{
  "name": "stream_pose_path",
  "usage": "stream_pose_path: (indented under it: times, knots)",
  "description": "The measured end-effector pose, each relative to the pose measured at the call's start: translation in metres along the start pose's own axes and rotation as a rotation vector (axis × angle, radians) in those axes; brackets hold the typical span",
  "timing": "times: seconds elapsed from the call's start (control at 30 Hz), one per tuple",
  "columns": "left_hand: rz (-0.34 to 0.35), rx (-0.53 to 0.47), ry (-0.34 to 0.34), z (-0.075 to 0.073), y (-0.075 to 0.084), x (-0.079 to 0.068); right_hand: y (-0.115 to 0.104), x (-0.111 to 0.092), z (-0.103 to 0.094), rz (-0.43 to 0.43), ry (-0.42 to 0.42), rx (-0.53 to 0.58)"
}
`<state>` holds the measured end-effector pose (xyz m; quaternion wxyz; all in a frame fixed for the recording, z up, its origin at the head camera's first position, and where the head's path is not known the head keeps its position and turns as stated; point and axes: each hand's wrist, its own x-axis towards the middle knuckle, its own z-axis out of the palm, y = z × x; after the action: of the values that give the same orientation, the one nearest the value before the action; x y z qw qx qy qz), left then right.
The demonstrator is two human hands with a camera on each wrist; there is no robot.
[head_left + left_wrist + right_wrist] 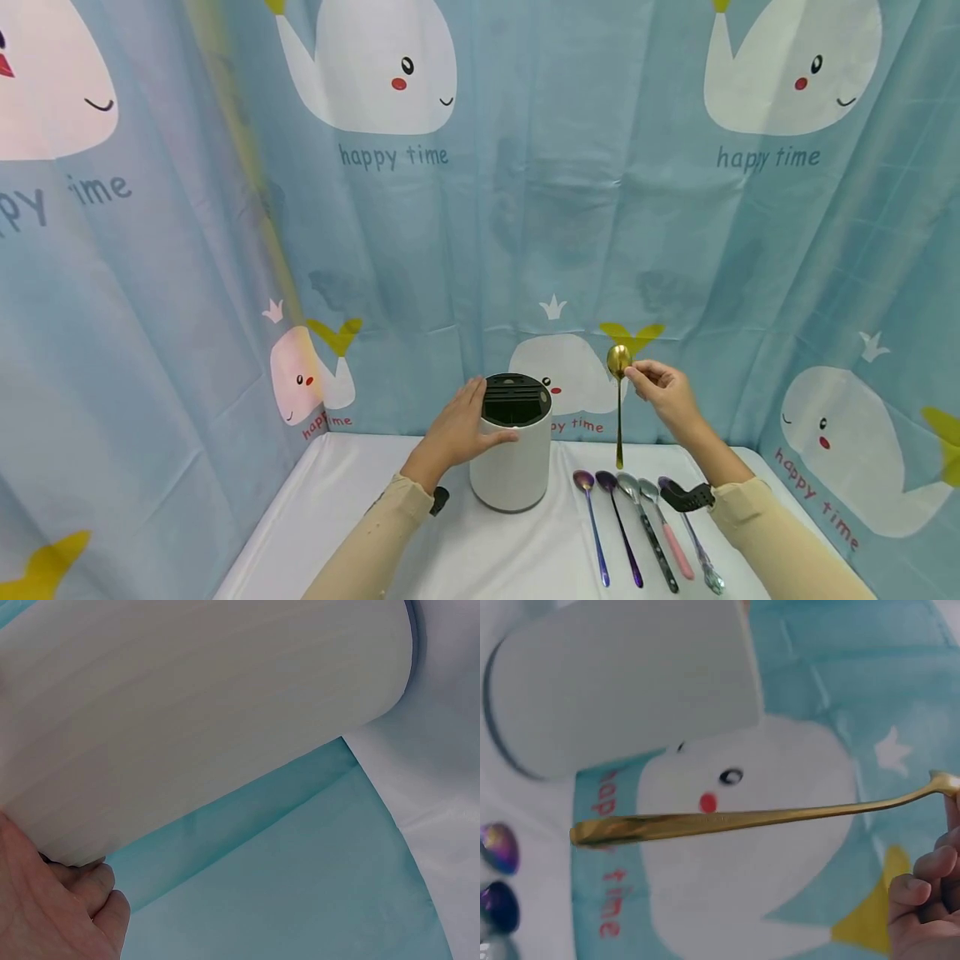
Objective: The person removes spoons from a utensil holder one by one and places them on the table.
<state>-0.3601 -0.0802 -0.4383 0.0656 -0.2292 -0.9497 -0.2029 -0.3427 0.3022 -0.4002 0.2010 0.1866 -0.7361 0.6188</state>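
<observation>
My right hand (667, 397) pinches a gold long-handled spoon (619, 417) by its bowl end, with the handle hanging straight down. In the right wrist view the gold spoon (735, 820) runs across the frame, away from the fingertips. My left hand (463, 425) holds a white cylindrical utensil holder (512, 467) near its top, thumb across the front and fingers along the left side. Black slotted dividers (516, 400) cover the holder's opening. It stands upright on the table, and its white wall (217, 712) fills much of the left wrist view.
Several long spoons lie in a row on the white-covered table (322, 517): a blue-purple one (595, 525), a dark purple one (622, 529), a black-handled one (654, 533), a pink-handled one (675, 542) and an ornate-handled one (702, 554). Whale-print curtains (525, 233) hang behind.
</observation>
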Motion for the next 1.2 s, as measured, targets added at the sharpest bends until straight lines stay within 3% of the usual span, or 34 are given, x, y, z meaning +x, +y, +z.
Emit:
stream_pose_path:
  times: [0.2, 0.4, 0.73, 1.2]
  knots:
    - [-0.005, -0.003, -0.001, -0.001, 0.000, -0.001, 0.013, -0.016, -0.022, 0.090, 0.009, -0.098]
    - [-0.004, 0.011, -0.005, -0.002, 0.000, -0.001, 0.028, -0.031, -0.045, 0.249, -0.005, -0.196]
    - [0.005, 0.022, -0.003, 0.000, 0.000, 0.001, 0.061, -0.058, -0.076, 0.479, -0.110, -0.395]
    - [-0.012, 0.016, -0.009, 0.000, 0.000, 0.002, 0.113, -0.082, -0.115, 0.652, -0.166, -0.512]
